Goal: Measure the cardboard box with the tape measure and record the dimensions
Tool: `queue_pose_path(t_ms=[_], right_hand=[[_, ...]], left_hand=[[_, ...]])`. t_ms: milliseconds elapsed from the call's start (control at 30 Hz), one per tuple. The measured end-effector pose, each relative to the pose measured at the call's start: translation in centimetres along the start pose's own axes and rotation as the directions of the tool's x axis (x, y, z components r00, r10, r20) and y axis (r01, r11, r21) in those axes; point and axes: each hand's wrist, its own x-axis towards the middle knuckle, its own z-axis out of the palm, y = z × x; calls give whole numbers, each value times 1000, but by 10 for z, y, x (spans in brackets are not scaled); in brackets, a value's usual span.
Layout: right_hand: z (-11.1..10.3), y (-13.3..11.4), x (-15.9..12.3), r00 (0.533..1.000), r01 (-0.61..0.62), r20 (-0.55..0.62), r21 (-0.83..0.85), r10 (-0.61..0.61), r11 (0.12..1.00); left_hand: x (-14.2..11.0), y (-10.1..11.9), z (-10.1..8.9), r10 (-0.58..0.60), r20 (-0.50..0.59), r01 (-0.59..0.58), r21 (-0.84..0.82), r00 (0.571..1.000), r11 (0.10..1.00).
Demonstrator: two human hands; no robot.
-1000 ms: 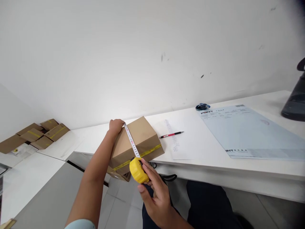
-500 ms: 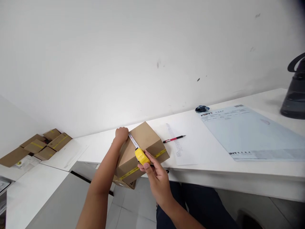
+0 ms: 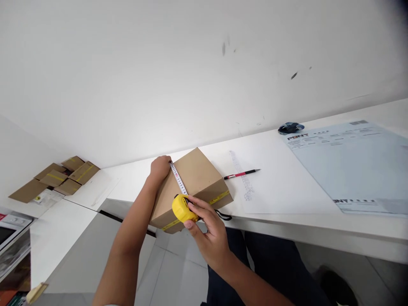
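Note:
A brown cardboard box with yellow printed tape along its side sits at the table's front edge, tilted in view. Across its top runs the pulled-out steel blade of a tape measure. My right hand is closed round the yellow tape measure case, just over the box's near edge, and a black wrist strap hangs beside it. At the far left edge of the box, my left hand is closed at the blade's end; its fingertips are partly hidden.
Right of the box, a red and black pen lies on white paper with pencil marks. Farther right are a pale blue printed sheet and a dark blue cloth bundle. Several small cartons are stacked left; a wall stands behind.
My right hand has drawn the case back toward me and turned it, so more blade shows. My left hand stays at the far edge. The camera view has shifted.

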Motion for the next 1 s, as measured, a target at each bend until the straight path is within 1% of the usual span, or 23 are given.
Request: queue_pose_path(t_ms=[100, 200, 267, 433, 533, 667, 767, 833, 867, 933, 1000], right_hand=[[-1, 1, -4, 999, -47, -5, 33, 47, 998], [-1, 3, -11, 989, -146, 0, 115, 147, 983], [0, 4, -14, 981, -192, 13, 156, 193, 969], [3, 5, -18, 978, -206, -8, 170, 210, 964], [4, 3, -17, 969, -240, -10, 176, 246, 955], [5, -2, -12, 937, -342, 0, 206, 350, 917], [5, -5, -10, 912, -398, -7, 234, 411, 887], [5, -5, -9, 906, -410, -14, 225, 423, 884], [5, -5, -8, 905, -411, -16, 215, 424, 886], [4, -5, -7, 905, -412, -19, 202, 424, 888], [2, -5, -5, 905, -413, -19, 205, 426, 887]], left_hand=[[3, 2, 3, -31, -45, 29, -45, 999, 999], [6, 4, 5, -59, -79, 52, -87, 995, 995], [6, 5, 6, -68, -103, 56, -111, 992, 992], [6, 3, 6, -49, -147, 19, -194, 988, 981], [8, -1, 5, -75, -192, 18, -281, 979, 960], [12, 1, 5, -125, -247, 11, -417, 961, 909], [14, 13, 5, -91, -279, -59, -486, 956, 872], [15, 22, 5, -21, -263, -119, -504, 964, 855], [16, 27, 5, 24, -234, -142, -505, 972, 851], [18, 33, 4, 101, -146, -161, -494, 984, 854], [21, 37, 2, 145, -56, -154, -471, 988, 869]])
